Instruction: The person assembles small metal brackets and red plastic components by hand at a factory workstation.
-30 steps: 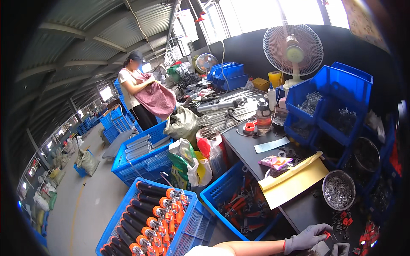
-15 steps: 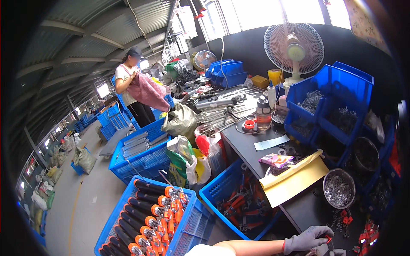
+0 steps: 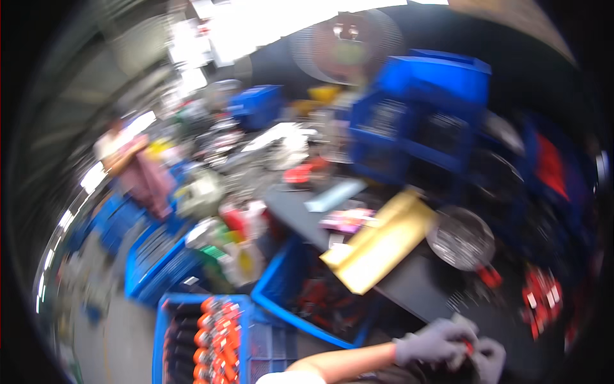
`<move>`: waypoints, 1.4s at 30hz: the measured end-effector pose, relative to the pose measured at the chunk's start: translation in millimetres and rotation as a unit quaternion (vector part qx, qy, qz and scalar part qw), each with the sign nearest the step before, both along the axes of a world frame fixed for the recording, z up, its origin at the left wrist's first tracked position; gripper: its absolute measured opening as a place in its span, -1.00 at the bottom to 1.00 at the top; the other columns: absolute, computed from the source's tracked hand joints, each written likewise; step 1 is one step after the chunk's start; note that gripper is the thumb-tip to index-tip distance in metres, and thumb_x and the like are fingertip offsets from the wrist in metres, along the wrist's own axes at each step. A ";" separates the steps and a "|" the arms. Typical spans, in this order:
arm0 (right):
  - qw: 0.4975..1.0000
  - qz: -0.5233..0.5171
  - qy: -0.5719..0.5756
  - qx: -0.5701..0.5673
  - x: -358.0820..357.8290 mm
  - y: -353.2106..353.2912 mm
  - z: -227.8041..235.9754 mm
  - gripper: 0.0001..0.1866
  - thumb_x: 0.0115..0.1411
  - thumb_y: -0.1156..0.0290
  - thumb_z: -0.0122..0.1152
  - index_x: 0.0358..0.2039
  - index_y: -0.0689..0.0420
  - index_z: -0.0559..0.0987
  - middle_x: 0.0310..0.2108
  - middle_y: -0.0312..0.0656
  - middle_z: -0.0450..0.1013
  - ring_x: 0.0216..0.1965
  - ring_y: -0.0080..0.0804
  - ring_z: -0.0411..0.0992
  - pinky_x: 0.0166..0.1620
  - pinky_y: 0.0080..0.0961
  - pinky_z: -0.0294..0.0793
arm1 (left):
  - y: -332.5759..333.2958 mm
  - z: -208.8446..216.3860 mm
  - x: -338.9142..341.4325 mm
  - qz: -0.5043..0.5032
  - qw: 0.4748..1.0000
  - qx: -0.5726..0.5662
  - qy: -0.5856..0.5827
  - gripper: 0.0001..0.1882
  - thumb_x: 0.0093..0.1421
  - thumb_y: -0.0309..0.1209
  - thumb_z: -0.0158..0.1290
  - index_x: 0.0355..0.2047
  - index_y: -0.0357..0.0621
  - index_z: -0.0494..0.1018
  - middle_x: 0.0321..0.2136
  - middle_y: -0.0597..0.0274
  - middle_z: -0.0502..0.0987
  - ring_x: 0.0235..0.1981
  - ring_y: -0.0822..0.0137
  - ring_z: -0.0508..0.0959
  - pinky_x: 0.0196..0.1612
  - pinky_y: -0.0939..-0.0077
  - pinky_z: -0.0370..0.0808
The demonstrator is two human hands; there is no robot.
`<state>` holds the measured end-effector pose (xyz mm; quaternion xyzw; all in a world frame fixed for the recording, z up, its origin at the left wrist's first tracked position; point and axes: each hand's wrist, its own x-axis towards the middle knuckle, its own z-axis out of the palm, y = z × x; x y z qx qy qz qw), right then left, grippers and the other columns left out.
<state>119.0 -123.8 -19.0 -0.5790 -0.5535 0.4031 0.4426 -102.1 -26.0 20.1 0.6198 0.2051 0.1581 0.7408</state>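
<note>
Both my hands wear grey gloves and meet low at the right, over the front edge of the dark workbench (image 3: 412, 285). My left hand (image 3: 432, 344) is closed on a small red part (image 3: 469, 347), whose kind is lost in the blur. Close against it, my right hand (image 3: 490, 358) has its fingers curled in; whatever they grip is hidden. Beyond the hands stands a metal bowl (image 3: 462, 238) of small metal pieces. Several red parts (image 3: 540, 297) lie to the right of the bowl.
A yellow folded sheet (image 3: 380, 243) lies along the bench edge. Blue bins (image 3: 441, 80) are stacked behind it. At the left, a blue crate (image 3: 265, 339) holds black-and-orange tools, beside another blue crate (image 3: 272, 294). A person (image 3: 131, 163) stands at the far left with pink cloth.
The whole view has swung and blurred, with the bench things shifted left. My right hand has come further into view and both hands are now together around the red part.
</note>
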 end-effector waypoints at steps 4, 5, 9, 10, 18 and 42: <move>0.989 -0.070 0.116 -0.068 -31.8 15.9 28.0 -0.92 0.03 0.52 0.27 -0.46 0.26 0.61 -0.55 -0.31 0.50 -0.49 -0.65 0.41 -0.40 -0.65 0.38 | 5.8 -16.5 -8.7 0.079 0.981 0.174 0.040 -0.57 0.23 -0.42 0.10 0.10 -0.26 0.38 -0.17 0.19 0.55 -0.20 0.47 0.55 -0.13 0.52 0.51; 0.987 -0.087 0.117 -0.068 -19.4 16.6 21.8 -0.93 0.07 0.52 0.24 -0.47 0.25 0.59 -0.56 -0.31 0.48 -0.52 -0.65 0.40 -0.43 -0.66 0.36 | 5.6 -12.9 -4.1 0.056 0.997 0.007 0.046 -0.44 0.22 -0.45 0.09 0.21 -0.30 0.23 -0.15 0.15 0.53 -0.21 0.46 0.54 -0.16 0.52 0.51; 0.910 -0.406 0.082 0.033 67.9 13.4 -18.9 -0.88 0.15 0.47 0.23 -0.45 0.25 0.59 -0.63 -0.35 0.44 -0.60 -0.70 0.36 -0.51 -0.69 0.30 | 31.0 -30.5 35.0 0.170 0.941 0.289 0.045 -0.60 0.20 -0.51 0.06 0.06 -0.35 0.37 -0.19 0.13 0.52 -0.34 0.44 0.55 -0.34 0.55 0.52; 0.893 -0.450 0.002 0.026 91.7 9.7 -30.6 -0.87 0.13 0.45 0.25 -0.47 0.27 0.58 -0.63 -0.37 0.43 -0.61 -0.71 0.33 -0.52 -0.65 0.28 | 40.5 -33.2 47.9 0.180 0.929 0.319 0.052 -0.66 0.19 -0.52 0.07 -0.01 -0.32 0.43 -0.22 0.11 0.53 -0.34 0.40 0.56 -0.33 0.52 0.52; 0.831 -0.524 -0.184 0.023 116.7 9.3 -61.9 -0.74 0.10 0.30 0.28 -0.26 0.19 0.62 -0.45 -0.11 0.52 -0.43 -0.31 0.52 -0.32 -0.39 0.46 | 117.4 -42.9 148.6 0.132 0.722 0.584 0.348 -0.66 0.15 -0.09 0.10 -0.27 -0.10 0.51 -0.29 0.01 0.51 -0.23 0.04 0.56 -0.23 0.17 0.51; 0.928 -0.156 -0.331 0.070 276.8 205.0 26.1 -0.20 0.09 0.00 0.22 0.23 0.23 0.26 0.18 0.14 0.27 0.19 0.03 0.28 0.24 -0.17 0.24 | 29.9 -81.9 5.1 0.329 0.812 0.458 0.151 -0.73 0.09 -0.48 0.11 -0.16 -0.16 0.48 -0.27 -0.03 0.58 -0.27 -0.04 0.59 -0.18 0.21 0.56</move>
